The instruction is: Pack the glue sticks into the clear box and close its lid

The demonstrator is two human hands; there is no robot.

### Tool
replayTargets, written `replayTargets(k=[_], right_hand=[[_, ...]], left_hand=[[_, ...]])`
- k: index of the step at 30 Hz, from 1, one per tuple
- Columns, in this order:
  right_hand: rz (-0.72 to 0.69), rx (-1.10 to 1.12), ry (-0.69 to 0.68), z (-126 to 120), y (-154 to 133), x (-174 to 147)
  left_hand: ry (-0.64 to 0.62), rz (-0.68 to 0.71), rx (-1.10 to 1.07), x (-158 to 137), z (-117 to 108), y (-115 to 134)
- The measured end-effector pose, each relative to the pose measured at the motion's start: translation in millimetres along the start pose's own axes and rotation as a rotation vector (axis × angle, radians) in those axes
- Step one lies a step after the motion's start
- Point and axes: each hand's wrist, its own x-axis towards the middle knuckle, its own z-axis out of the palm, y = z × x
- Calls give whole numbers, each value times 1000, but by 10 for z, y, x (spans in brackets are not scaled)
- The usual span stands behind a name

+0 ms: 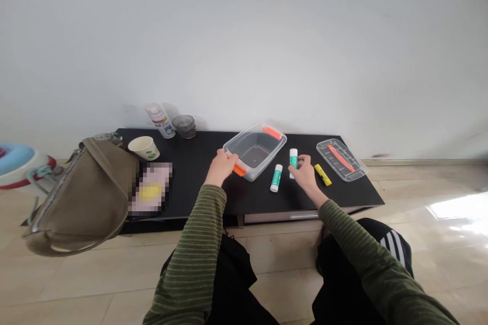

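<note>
My left hand (221,166) grips the near left rim of a clear plastic box (253,155), by one of its orange latches (239,170). Nothing lies inside the box. To the right of it, my right hand (305,172) has its thumb and fingers closed around a green and white glue stick (293,158). A second glue stick (276,177) of the same look lies on the black table, between the box and my right hand. Just right of that hand is a small yellow item (323,174), its kind unclear. The clear lid (341,160) with an orange handle rests farther right.
On the table's left side stand a paper cup (144,148), a spray can (160,121) and a dark glass (185,126). A brown bag (86,193) overlaps the left end, beside a blurred-out packet (151,188). A wall (244,51) rises behind the table (198,183).
</note>
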Motion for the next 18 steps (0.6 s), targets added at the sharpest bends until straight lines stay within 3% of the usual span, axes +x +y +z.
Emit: replayTargets(k=[3,7,9,13,15,18], right_hand=[[-269,120,106,-35,-489,30],[-514,-93,-44,81,-1162,208],[-509,-292,-204,204,-1372,316],[-331,-613,-535,449,-1518,453],[-293,-678,-609,522,-1524,480],[-292,-701,-616,560,-1525,492]], left_hand=[[-4,-1,13,-12,-15,22],[-10,-4,-24,-34,-26,50],[0,-1,-36,-36,-26,50],[-12,5,-30,-31,-24,30],[-26,2,-37,-26,-20,23],[-30,-7,-29,-21,-15,30]])
